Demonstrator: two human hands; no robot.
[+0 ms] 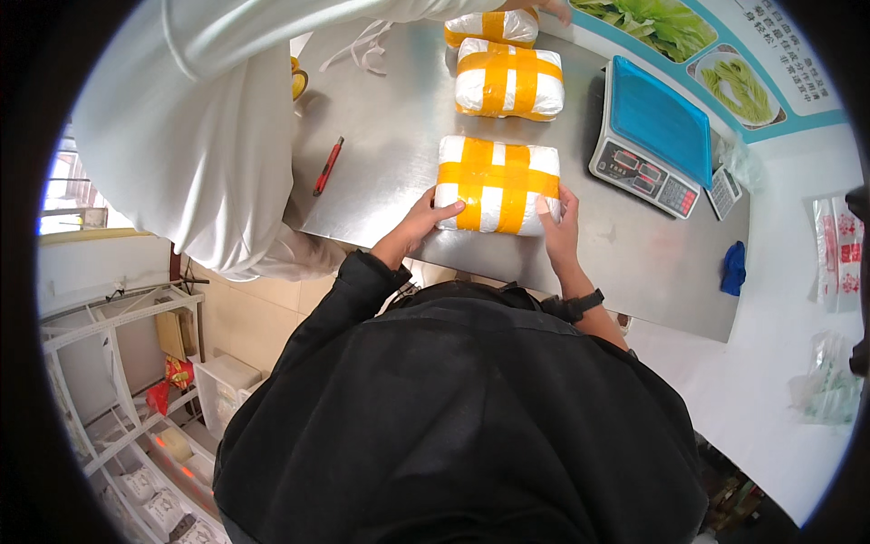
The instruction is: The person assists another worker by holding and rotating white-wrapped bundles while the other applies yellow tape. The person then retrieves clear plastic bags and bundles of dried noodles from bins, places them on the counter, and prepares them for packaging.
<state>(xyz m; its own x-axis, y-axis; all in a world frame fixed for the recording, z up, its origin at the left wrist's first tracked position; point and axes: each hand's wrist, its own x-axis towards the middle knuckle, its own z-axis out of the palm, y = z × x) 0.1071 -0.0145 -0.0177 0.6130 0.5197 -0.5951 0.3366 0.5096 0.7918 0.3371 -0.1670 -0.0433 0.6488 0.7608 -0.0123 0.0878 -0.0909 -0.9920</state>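
Observation:
A white plastic-wrapped parcel (493,183), crossed by bands of yellow tape, lies near the front edge of the metal table (401,122). My left hand (420,224) grips its left side, with the thumb on top near the front corner. At the right side, my right hand (561,224) holds the same parcel, its thumb also on the upper face. Behind it lies a second taped parcel (510,78), apart from the first. A third one (493,27) is partly in view at the top, close behind the second.
A co-worker in white clothing (197,136) stands at the left, one hand (559,9) near the far parcel. A red utility knife (328,166) lies left. On the right are a blue-topped digital scale (659,122), a calculator (723,192) and a blue crumpled item (733,268).

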